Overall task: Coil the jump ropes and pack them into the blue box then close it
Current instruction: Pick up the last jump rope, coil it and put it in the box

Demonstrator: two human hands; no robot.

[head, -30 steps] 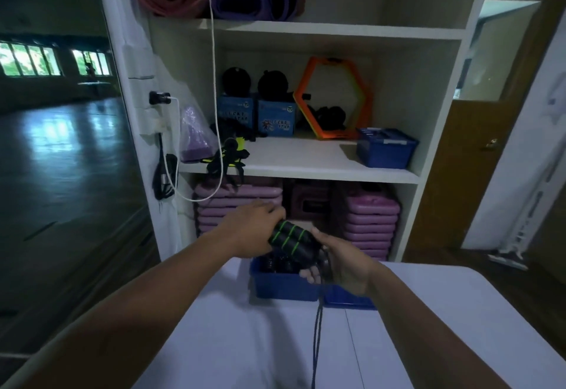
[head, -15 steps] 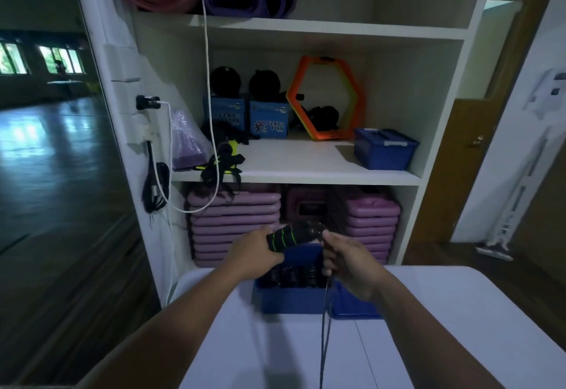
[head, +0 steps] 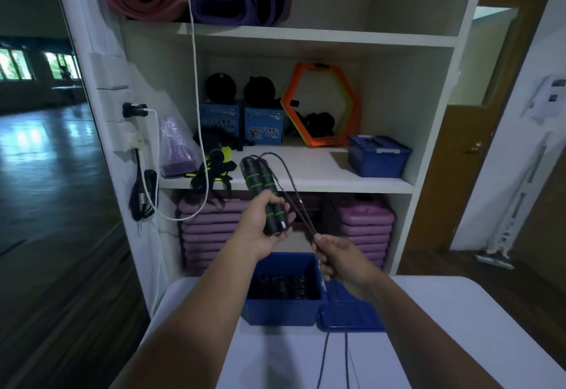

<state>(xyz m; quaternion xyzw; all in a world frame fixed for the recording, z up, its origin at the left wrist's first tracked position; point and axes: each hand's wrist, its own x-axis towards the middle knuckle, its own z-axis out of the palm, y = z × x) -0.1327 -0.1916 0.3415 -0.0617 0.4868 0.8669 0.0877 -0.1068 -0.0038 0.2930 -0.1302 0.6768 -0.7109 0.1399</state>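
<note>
My left hand [head: 262, 227] grips two black jump rope handles [head: 260, 186] with green rings, held upright side by side above the blue box [head: 281, 310]. The black rope [head: 294, 195] loops out of the handle tops and runs down to my right hand [head: 340, 258], which pinches both strands. Below that hand the strands hang over the table's near edge. The blue box stands open on the white table [head: 459, 327], with several coiled black ropes inside. Its blue lid [head: 352, 316] lies flat to the right of it.
A white shelf unit [head: 306, 174] stands just behind the table, holding another blue box [head: 378, 156], an orange hexagon ring [head: 320, 105], small cartons and pink step boards below. A white cable [head: 196, 82] hangs down at its left. A mirror wall is on the left, a wooden door on the right.
My left hand has raised the handles and turned them upright. My right hand has slid down the rope, away from the handles, and drawn the two strands taut.
</note>
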